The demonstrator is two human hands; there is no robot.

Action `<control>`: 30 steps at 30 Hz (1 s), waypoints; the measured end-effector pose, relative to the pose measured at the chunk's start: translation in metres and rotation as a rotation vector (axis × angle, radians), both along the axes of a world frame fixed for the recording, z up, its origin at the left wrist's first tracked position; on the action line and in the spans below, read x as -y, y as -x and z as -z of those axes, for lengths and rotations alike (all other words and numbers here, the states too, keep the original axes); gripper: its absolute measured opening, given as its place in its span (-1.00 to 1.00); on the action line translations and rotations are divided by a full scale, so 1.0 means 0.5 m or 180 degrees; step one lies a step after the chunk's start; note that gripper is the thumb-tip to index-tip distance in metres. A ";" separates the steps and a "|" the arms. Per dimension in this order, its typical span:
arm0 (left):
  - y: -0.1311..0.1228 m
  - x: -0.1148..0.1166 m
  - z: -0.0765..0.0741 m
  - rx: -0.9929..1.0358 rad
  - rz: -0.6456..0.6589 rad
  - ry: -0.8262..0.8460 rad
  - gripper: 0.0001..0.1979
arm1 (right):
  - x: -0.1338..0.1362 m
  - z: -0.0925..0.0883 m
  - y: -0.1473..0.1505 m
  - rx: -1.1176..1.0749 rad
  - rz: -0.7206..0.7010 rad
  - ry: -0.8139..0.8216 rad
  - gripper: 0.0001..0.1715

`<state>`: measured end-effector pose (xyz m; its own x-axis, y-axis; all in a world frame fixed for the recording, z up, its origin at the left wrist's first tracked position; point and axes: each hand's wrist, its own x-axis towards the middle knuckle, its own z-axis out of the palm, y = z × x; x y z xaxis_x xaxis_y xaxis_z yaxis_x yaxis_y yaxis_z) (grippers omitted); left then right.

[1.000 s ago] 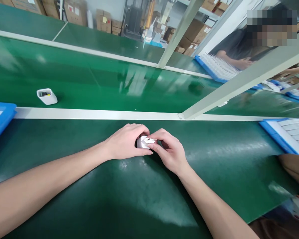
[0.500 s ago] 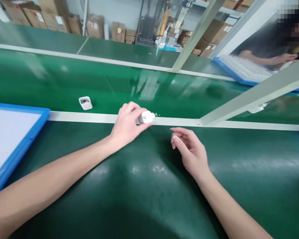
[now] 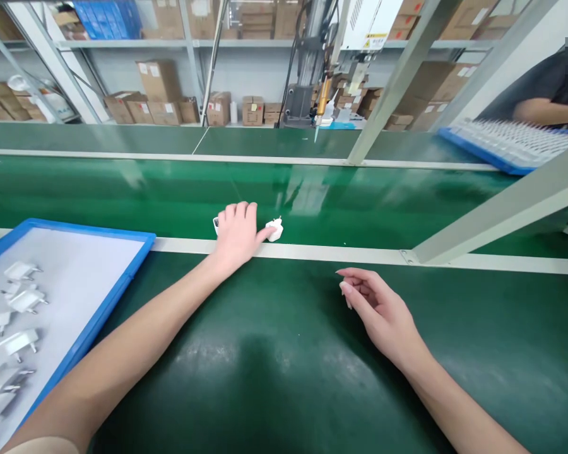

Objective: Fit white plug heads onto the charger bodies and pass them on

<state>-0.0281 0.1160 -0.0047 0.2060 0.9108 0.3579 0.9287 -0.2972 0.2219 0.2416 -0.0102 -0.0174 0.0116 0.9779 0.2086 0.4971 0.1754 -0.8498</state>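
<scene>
- The left hand (image 3: 238, 232) is spread partway over the rail (image 3: 322, 253); whether the white housing (image 3: 216, 229) beyond the rail is gripped cannot be made out.
- The white plug (image 3: 276, 232), held moments earlier, is now laid beyond the rail, apparently released.
- The right hand (image 3: 379, 308), half curled and narrow, is held short of the rail, visibly empty.

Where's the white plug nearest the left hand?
In the head view, the white plug is near centre, right of the left hand at its thumb tip, beyond the pale rail.
</scene>
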 end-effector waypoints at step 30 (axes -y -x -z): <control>0.453 0.217 -0.243 -0.1639 -0.0850 0.2082 -0.52 | -0.012 -0.001 0.024 0.0874 -0.0283 -0.0023 -0.37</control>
<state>-0.2547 0.0077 0.1165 -0.0512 0.9418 -0.3323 0.9808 -0.0152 -0.1943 0.2295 -0.0042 -0.0169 -0.1321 0.9710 0.1990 0.6909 0.2342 -0.6840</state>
